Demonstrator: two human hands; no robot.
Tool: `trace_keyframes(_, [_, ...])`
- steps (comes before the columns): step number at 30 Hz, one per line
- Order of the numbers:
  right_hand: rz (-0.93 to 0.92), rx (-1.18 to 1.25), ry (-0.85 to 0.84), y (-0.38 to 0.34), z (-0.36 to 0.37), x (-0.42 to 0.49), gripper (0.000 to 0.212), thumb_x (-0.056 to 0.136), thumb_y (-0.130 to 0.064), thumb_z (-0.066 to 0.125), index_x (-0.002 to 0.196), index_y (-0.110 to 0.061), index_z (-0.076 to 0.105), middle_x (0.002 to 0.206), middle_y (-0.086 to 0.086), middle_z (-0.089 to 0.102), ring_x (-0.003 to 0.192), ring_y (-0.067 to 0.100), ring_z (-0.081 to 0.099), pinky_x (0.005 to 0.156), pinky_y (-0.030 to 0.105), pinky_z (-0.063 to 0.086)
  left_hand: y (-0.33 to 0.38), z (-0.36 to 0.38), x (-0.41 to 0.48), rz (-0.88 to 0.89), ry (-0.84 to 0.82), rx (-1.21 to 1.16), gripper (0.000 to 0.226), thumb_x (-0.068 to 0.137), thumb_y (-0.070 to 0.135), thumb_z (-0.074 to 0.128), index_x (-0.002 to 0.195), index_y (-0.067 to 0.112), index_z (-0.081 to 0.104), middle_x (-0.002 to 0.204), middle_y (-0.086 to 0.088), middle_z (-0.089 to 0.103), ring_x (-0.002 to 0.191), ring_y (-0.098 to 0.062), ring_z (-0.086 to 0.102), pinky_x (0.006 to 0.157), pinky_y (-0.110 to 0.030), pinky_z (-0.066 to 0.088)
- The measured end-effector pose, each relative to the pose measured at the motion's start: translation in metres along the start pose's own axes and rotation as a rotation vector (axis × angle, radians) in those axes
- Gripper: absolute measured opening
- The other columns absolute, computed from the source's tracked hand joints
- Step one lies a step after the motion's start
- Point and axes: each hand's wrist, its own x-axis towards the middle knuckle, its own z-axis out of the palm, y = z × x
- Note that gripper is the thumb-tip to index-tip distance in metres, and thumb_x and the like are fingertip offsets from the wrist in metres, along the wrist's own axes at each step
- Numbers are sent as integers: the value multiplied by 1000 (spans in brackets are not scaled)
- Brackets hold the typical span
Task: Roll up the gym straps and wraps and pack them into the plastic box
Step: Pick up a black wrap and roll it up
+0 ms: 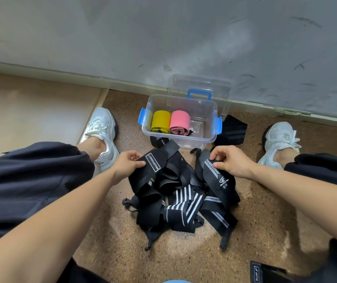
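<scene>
A heap of black straps and wraps (181, 201) lies on the speckled floor between my legs. My left hand (127, 163) pinches the end of a black strap with a white label (153, 162). My right hand (230, 160) pinches the end of a black wrap with grey stripes (214, 176). Beyond the heap stands a clear plastic box (178, 139) with blue latches. Inside it lie a rolled yellow band (160, 121) and a rolled pink band (179, 121), side by side at its left.
The box's clear lid (200, 84) with a blue handle leans on the wall behind it. Another black wrap (232, 130) lies right of the box. My white shoes (102, 129) (280, 139) flank the box. A black item (265, 272) lies at lower right.
</scene>
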Motion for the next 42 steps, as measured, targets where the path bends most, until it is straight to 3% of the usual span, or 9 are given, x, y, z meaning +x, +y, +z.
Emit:
trace_keyframes(7, [-2, 18, 15, -5, -4, 0, 18, 87, -9, 78, 90, -24, 68, 93, 5, 65, 84, 18, 60, 76, 28, 50, 21, -23, -10, 83, 178, -75, 11, 91, 3, 71, 87, 14, 71, 68, 12, 72, 64, -2, 68, 65, -20, 55])
trace_keyframes(13, [0, -51, -15, -4, -12, 3, 15, 89, -9, 75, 96, -21, 70, 95, -2, 62, 85, 11, 58, 71, 20, 43, 13, -42, -6, 9, 428, 470, 11, 88, 36, 65, 98, 36, 69, 114, 5, 72, 106, -23, 66, 91, -42, 54])
trace_keyframes(17, [27, -182, -107, 6, -18, 5, 17, 90, -11, 74, 96, -25, 69, 98, -4, 64, 90, 14, 61, 78, 25, 45, 8, -16, -9, 153, 331, 754, 39, 90, 36, 69, 128, 28, 65, 133, -5, 58, 124, -30, 55, 102, -45, 48])
trace_keyframes(22, [31, -260, -181, 13, -19, 3, 17, 90, -12, 75, 97, -26, 70, 100, -4, 64, 93, 16, 61, 84, 28, 49, 2, 32, -11, 605, -92, 1017, 65, 88, 42, 71, 148, 36, 47, 152, -1, 46, 135, -28, 43, 110, -47, 43])
trace_keyframes(27, [38, -285, -227, 20, -20, -2, 17, 89, -12, 75, 103, -23, 72, 104, -1, 66, 97, 16, 63, 83, 26, 48, -19, 60, -11, 628, -283, 1446, 63, 93, 53, 58, 152, 47, 37, 172, 1, 6, 150, -32, 21, 113, -47, 38])
trace_keyframes(32, [35, -234, -188, 19, -18, -2, 17, 89, -10, 75, 103, -19, 72, 103, 2, 68, 94, 16, 63, 71, 16, 43, -22, 38, -19, 483, -45, 1584, 41, 88, 46, 54, 124, 31, 65, 147, -3, 43, 126, -32, 43, 93, -45, 43])
trace_keyframes(35, [19, -229, -204, 13, -10, -2, 16, 89, -10, 75, 102, -19, 72, 101, 2, 69, 84, 10, 60, 69, 11, 42, -36, 35, -30, 727, -123, 1518, 36, 82, 48, 56, 108, 26, 67, 121, -3, 55, 108, -30, 51, 82, -42, 46])
trace_keyframes(38, [-13, -234, -228, 8, -1, -4, 16, 89, -11, 75, 99, -23, 71, 98, -3, 67, 82, 4, 58, 68, 12, 41, -56, 49, -44, 849, -405, 1445, 56, 80, 59, 61, 127, 29, 61, 131, -2, 56, 114, -25, 54, 90, -39, 48])
trace_keyframes(42, [-40, -234, -265, 3, 9, -9, 16, 90, -11, 74, 101, -22, 71, 93, -5, 65, 80, 3, 57, 66, 13, 39, -70, 73, -44, 738, -409, 1590, 68, 86, 55, 63, 146, 28, 46, 149, -5, 50, 125, -28, 51, 99, -42, 44])
